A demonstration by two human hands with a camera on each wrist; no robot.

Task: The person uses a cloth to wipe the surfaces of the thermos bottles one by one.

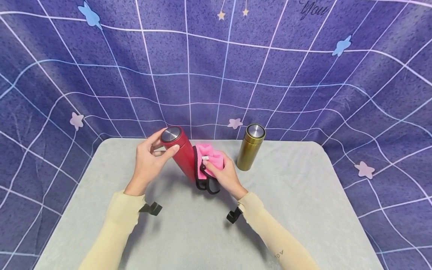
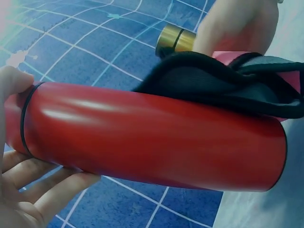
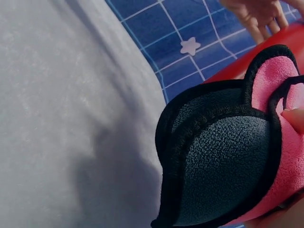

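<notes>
On the far left of my head view, I'm seeing a cream sleeve (image 1: 126, 212) running up to the left hand (image 1: 148, 159), with a black wrist mount (image 1: 155, 208) jutting from its cuff. That hand is gripping the red bottle (image 1: 183, 153) near its silver-topped lid (image 1: 171, 134), the thumb pressing on the near side and the fingers curving round the far side; through the left wrist camera I'm seeing those fingers standing slightly apart. The bottle is tilting, its lid leaning left and its base pointing down to the right above the grey table (image 1: 189, 236); I'm not able to tell whether the base is touching it. Right of it, a pink cloth (image 1: 209, 152) with black edging and a dark grey side is bunching against the bottle. The right hand (image 1: 228, 176) is pinching this cloth, its thumb lying beside a small white tag (image 1: 205, 158); its other fingers are mostly hiding from me. Farther right, a gold bottle (image 1: 249, 148) is standing upright on the table, near the right hand but apart from it.
</notes>
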